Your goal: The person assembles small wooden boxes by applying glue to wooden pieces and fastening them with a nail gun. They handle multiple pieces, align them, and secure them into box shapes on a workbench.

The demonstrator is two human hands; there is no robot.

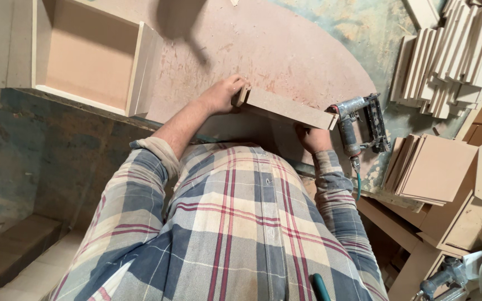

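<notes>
A brown fibreboard panel stands on edge across the pink workbench, just in front of my chest. At the panel's left end, my left hand grips it together with a short cross piece. My right hand grips the right end from below, its fingers partly hidden by the board. A grey pneumatic nail gun with a teal air hose lies on the bench, right next to my right hand.
An open wooden drawer box rests at the bench's left end. Cut strips are piled at the far right, a stack of square boards lies below them. A second tool sits at the lower right.
</notes>
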